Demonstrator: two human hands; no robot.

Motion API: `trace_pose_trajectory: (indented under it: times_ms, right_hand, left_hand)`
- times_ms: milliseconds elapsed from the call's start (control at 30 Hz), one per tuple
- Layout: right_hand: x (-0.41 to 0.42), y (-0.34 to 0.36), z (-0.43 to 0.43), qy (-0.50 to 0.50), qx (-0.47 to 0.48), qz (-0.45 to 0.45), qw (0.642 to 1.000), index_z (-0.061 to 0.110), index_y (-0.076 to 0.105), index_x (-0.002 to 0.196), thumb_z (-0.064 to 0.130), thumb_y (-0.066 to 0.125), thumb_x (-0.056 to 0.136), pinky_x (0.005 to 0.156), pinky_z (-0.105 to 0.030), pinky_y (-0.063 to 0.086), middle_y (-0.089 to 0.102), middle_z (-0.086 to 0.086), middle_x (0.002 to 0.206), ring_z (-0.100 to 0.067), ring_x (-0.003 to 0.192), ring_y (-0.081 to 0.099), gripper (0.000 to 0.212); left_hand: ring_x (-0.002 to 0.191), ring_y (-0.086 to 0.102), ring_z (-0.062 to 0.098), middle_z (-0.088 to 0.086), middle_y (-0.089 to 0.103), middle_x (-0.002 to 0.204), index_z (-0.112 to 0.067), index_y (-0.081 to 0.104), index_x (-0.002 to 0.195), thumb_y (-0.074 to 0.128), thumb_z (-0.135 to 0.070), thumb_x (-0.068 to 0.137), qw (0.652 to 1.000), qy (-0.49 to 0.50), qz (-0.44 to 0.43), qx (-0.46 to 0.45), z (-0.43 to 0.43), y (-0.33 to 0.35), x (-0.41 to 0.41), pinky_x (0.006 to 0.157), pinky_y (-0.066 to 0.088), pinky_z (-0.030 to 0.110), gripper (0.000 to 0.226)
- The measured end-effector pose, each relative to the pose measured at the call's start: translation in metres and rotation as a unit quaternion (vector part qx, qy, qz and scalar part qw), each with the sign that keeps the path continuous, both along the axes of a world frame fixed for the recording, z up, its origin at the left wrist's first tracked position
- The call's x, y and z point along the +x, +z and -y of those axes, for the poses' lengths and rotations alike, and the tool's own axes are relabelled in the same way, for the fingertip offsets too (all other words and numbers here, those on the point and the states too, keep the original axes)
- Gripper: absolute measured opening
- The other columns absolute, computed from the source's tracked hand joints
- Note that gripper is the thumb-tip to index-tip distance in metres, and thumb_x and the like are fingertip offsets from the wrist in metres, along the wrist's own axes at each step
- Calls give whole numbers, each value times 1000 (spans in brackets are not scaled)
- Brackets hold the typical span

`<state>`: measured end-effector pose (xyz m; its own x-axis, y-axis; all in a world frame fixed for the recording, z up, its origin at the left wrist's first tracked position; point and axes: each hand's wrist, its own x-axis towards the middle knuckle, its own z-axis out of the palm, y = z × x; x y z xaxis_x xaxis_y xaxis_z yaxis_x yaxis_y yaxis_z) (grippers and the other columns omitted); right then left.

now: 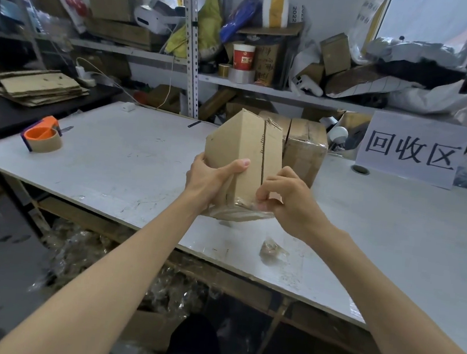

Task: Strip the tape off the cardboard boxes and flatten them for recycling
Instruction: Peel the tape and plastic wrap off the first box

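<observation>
Currently, in the head view, the step in hand looks like peeling the tape (242,210) off the lower end of the cardboard box (243,152), which is held up above the table (108,162) between both hands. To do it well, I judge the right hand (288,200) needs a firm pinch on a loose tape edge and a slow pull low along the cardboard, so the strip comes away whole. The left hand (207,181) should brace against that pull.

The left hand grips the box's near-left corner, with the thumb laid across the front face and the fingers wrapped behind. The right hand, just right of it, has curled fingers that seem to pinch the glossy tape at the box's bottom edge. Both forearms reach forward.

Beyond the right hand two more taped boxes (304,152) stand on the table. A crumpled tape wad (272,250) lies just below its wrist, and a tape dispenser (42,137) sits well left of the left hand.
</observation>
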<state>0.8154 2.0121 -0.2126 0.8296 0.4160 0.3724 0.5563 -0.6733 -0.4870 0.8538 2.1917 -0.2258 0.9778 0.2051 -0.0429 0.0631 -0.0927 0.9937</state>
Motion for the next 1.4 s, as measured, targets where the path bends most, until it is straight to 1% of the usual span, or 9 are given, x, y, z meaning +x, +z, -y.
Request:
trace_pose_trajectory:
  times_ms: [133, 267, 467, 667, 833, 933, 1067, 1267, 1400]
  right_hand:
    - [0, 2, 8, -1, -34, -31, 999, 20, 63, 78, 4, 72, 79, 85, -15, 30, 51, 10, 93, -10, 92, 30, 19]
    - [-12, -1, 3, -41, 37, 49, 997, 14, 59, 110, 19, 77, 77, 88, -24, 41, 56, 3, 110, -13, 102, 48, 38]
    - [-18, -18, -17, -93, 34, 98, 990, 6, 59, 82, 15, 75, 79, 70, -36, 48, 55, -2, 91, -19, 79, 54, 19]
    - [-10, -18, -18, -63, -27, 83, 994, 8, 54, 80, 14, 65, 87, 82, -32, 37, 55, 0, 84, -15, 84, 33, 15]
    - [-21, -18, -19, 14, -44, 156, 987, 13, 43, 74, 5, 42, 88, 71, -31, 37, 48, 1, 79, -19, 83, 36, 17]
    - [-25, -27, -15, -7, -47, 187, 981, 5, 51, 77, -1, 51, 89, 72, -35, 45, 55, -6, 83, -19, 84, 39, 13]
    - [-22, -25, -18, -57, 12, 201, 978, 4, 52, 80, 12, 64, 86, 68, -29, 42, 54, -6, 82, -19, 79, 41, 16]
    - [-24, -19, -11, -15, 14, 208, 978, 3, 57, 83, -1, 72, 76, 55, -42, 51, 62, -3, 74, -22, 72, 54, 17]
    - [-24, -18, -10, 49, 34, 168, 984, 5, 70, 88, -12, 64, 78, 67, -25, 48, 61, 6, 78, -14, 77, 51, 21]
  left_hand:
    - [117, 57, 29, 6, 53, 131, -20, 34, 144, 81, -70, 34, 1000, 8, -8, -4, 5, -8, -3, 95, 54, 48, 130]
    - [122, 47, 28, 9, 42, 134, -23, 18, 149, 80, -71, 35, 998, 51, -34, 17, 6, -11, -1, 101, 49, 51, 138]
    - [120, 45, 31, 9, 38, 123, -26, 18, 144, 79, -71, 38, 995, 73, -66, -5, 13, -12, -7, 101, 48, 51, 130]
    - [121, 46, 34, 10, 39, 125, -27, 19, 145, 77, -73, 28, 993, 95, -59, 21, 11, -6, -8, 101, 47, 53, 138]
    - [107, 52, 31, 9, 53, 112, -17, 28, 137, 81, -69, 44, 982, 111, -119, -96, 8, 4, -3, 92, 48, 51, 119]
    - [100, 48, 29, 4, 49, 97, -16, 24, 141, 81, -65, 56, 982, 73, -143, -98, 0, 10, 3, 83, 42, 50, 113]
    - [113, 45, 33, 12, 47, 128, -21, 22, 146, 79, -72, 51, 983, 54, -171, -37, 6, 12, 0, 91, 41, 51, 121]
    - [104, 46, 31, 10, 53, 121, -13, 34, 143, 79, -64, 62, 979, 22, -189, -78, -1, 9, 1, 85, 38, 49, 105]
    - [99, 52, 35, 10, 57, 105, -20, 43, 126, 73, -68, 66, 971, 7, -218, -94, -10, 8, 0, 95, 40, 62, 82]
